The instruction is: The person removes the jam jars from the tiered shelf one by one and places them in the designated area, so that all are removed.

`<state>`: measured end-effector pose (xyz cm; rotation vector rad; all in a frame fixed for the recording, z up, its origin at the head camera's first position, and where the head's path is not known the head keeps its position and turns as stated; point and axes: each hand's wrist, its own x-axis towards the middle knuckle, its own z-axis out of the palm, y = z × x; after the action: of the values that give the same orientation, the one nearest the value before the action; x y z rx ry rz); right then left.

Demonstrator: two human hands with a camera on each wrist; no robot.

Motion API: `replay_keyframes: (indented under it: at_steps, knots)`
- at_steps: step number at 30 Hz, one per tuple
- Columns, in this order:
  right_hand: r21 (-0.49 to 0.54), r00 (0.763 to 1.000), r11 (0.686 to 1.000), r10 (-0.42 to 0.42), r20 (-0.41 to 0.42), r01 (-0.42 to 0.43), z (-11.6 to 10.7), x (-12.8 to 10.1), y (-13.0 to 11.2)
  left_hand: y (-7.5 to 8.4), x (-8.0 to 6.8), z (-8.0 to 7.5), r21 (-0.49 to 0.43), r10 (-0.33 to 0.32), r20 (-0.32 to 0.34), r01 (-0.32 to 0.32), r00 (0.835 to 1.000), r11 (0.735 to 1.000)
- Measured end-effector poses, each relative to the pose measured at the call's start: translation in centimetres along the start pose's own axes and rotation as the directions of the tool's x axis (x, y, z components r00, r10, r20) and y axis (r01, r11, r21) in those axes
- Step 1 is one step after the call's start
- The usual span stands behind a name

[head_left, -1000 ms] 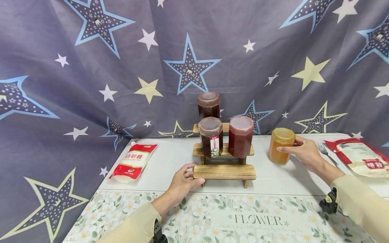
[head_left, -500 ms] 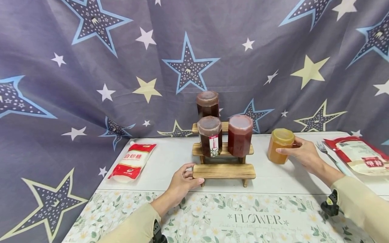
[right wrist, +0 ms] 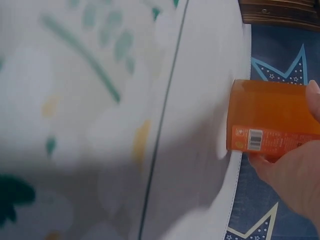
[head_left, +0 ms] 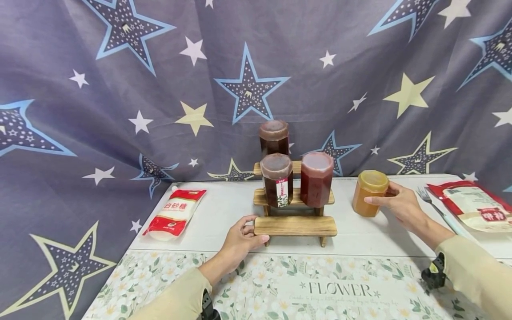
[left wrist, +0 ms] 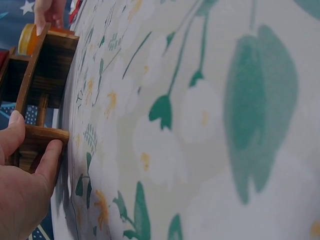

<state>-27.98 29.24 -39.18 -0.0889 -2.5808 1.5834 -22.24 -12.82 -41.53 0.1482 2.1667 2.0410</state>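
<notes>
My left hand [head_left: 240, 240] holds the left end of the lowest step of a wooden tiered stand [head_left: 296, 226], with the thumb in front, as the left wrist view also shows. On the middle step stand a dark jar with a label [head_left: 278, 189] and a red jar [head_left: 316, 182]. Another dark jar [head_left: 274, 138] is on the top step, partly hidden. To the right of the stand, my right hand [head_left: 402, 204] grips an upright orange jar [head_left: 366, 202] with a yellow lid. A barcode label [right wrist: 255, 140] shows on it in the right wrist view. Whether its base touches the table cannot be told.
A red and white bag [head_left: 174, 213] lies at the left of the white table. At the right lie a fork [head_left: 434, 206] and a larger red and cream bag [head_left: 476, 209]. A floral mat [head_left: 320, 284] covers the front, and a star-patterned curtain [head_left: 160, 111] hangs behind.
</notes>
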Motion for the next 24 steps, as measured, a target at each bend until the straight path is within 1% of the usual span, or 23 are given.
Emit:
replay_keyframes:
  at_steps: [6, 13, 16, 19, 22, 24]
  knots:
    - [0.041, 0.999, 0.999, 0.033, 0.031, -0.034, 0.2, 0.2, -0.1, 0.0, 0.1, 0.0, -0.012, -0.003, 0.001, 0.003, 1.0, 1.0]
    - [0.078, 0.999, 0.997, 0.021, 0.05, -0.025, 0.4, 0.2, -0.4, 0.1, 0.1, 0.0, -0.016, -0.009, 0.001, 0.009, 1.0, 1.0]
    - [0.097, 0.996, 0.995, 0.02, 0.088, -0.029, 0.1, 0.2, -0.8, 0.0, 0.1, 0.0, -0.03, -0.008, 0.004, 0.008, 1.0, 1.0]
    - [0.2, 0.993, 0.98, -0.01, 0.114, -0.013, -0.8, 0.4, -1.3, 0.0, 0.1, 0.0, -0.039, -0.006, 0.004, 0.006, 1.0, 0.999]
    - [0.319, 0.991, 0.948, -0.04, 0.128, -0.004, -2.0, 0.6, -1.8, 0.0, 0.1, 0.0, -0.032, -0.005, 0.001, 0.005, 1.0, 0.999]
    - [0.377, 0.99, 0.926, -0.062, 0.127, 0.009, -2.8, 0.7, -2.1, 0.0, 0.0, 0.0, -0.033, -0.004, 0.0, 0.004, 1.0, 0.999]
